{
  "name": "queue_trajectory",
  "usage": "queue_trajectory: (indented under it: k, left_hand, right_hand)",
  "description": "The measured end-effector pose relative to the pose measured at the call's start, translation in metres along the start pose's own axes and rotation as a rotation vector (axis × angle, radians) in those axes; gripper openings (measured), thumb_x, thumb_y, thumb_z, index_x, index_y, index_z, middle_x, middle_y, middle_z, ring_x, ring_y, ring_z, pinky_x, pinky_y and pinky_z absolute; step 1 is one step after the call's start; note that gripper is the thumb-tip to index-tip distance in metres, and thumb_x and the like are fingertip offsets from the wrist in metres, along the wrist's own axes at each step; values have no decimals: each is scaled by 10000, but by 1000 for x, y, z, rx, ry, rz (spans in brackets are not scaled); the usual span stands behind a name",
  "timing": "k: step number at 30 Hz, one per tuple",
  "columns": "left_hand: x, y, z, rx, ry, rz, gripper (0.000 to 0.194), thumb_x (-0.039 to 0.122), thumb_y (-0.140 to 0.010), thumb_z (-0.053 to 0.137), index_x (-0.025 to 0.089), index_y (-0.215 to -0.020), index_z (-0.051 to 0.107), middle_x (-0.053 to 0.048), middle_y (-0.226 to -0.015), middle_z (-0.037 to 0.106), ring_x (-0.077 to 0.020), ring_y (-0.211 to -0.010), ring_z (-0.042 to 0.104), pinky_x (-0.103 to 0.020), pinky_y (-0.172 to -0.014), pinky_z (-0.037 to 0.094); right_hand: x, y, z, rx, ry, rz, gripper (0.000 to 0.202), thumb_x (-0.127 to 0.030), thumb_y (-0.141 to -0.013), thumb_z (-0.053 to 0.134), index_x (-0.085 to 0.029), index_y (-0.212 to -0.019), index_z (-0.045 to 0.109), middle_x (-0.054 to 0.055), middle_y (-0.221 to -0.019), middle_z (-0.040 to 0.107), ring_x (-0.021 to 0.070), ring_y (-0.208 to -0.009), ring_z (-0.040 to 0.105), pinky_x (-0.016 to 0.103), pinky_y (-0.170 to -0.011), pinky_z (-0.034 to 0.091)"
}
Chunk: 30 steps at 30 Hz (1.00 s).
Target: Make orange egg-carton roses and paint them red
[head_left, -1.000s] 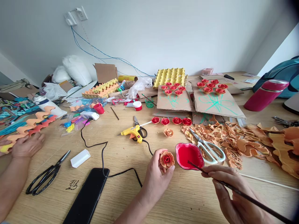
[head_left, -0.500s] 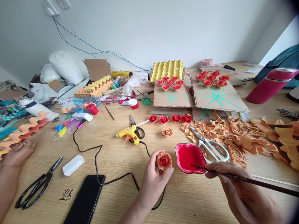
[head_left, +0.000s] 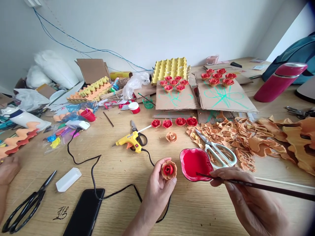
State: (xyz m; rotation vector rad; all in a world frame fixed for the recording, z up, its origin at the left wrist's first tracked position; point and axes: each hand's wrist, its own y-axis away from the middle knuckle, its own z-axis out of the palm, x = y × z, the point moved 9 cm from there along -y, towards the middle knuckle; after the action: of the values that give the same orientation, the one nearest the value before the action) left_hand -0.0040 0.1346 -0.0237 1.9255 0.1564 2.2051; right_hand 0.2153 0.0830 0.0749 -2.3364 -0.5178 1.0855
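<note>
My left hand [head_left: 157, 190] holds a small egg-carton rose [head_left: 169, 169] between thumb and fingers. The rose's centre is red and its outer petals are bare orange. My right hand [head_left: 248, 200] grips a dark-handled paintbrush [head_left: 261, 186], its tip dipped in red paint. That paint fills a wavy-edged bowl [head_left: 183, 170] just right of the rose. Beyond the bowl lies an unpainted orange rose [head_left: 171, 136], with a row of several red roses [head_left: 180, 121] behind it. White-handled scissors [head_left: 219, 154] rest against the pile of orange carton scraps [head_left: 242, 137].
A yellow glue gun [head_left: 130, 141] and its cord lie left of centre. Nearer are a phone [head_left: 85, 213], a white block [head_left: 69, 179] and black scissors [head_left: 31, 205]. Another person's hand [head_left: 10, 170] is at the left edge. Cardboard panels [head_left: 226, 98] carry red roses; a red bottle [head_left: 280, 82] stands right.
The whole scene has shifted a little left and up as the view turned. Both hands keep their holds, and the brush tip stays in the red paint.
</note>
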Motion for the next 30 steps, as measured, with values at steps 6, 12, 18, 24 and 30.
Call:
queue_trajectory:
  k: [6, 12, 18, 24, 30]
  left_hand:
    - [3, 1, 2, -21, -29, -2, 569, 269, -779, 811, 183, -1305, 610, -78, -1124, 715, -194, -1009, 683, -302, -959, 555]
    - [5, 1, 1, -15, -24, 12, 568, 262, -786, 802, 187, -1309, 592, -68, -1108, 705, -184, -998, 678, -289, -952, 554]
    - [3, 0, 2, -19, -39, 22, 562, 270, -791, 811, 195, -1301, 586, -66, -1112, 706, -193, -1008, 683, -307, -965, 562]
    - [8, 6, -3, 40, -239, 116, 527, 250, -827, 776, 198, -1324, 609, -89, -1172, 709, -224, -1033, 690, -300, -876, 570]
    - [24, 17, 3, 61, -473, 310, 509, 106, -856, 696, 224, -1347, 634, -93, -1227, 734, -219, -992, 709, -310, -843, 569]
  right_hand:
    - [11, 8, 3, -2, -20, 74, 222, -171, -1044, 549, -259, -1218, 656, 15, -951, 771, 160, -875, 790, 224, -820, 619]
    - [6, 6, 4, -3, -30, 29, 214, -153, -1045, 554, -248, -1209, 653, -1, -936, 754, 121, -878, 772, 175, -857, 588]
    - [-1, -1, -1, 14, 28, -19, 177, -162, -1043, 555, -237, -1169, 654, 5, -889, 762, 128, -832, 786, 172, -797, 610]
    - [-4, -5, -10, 66, -11, -23, 170, -198, -1069, 521, -243, -1127, 675, 34, -899, 790, 151, -871, 810, 184, -815, 638]
    - [-8, 9, -6, -25, -161, -110, 199, -190, -1058, 538, -258, -1173, 685, 94, -1072, 810, 218, -973, 829, 267, -856, 672]
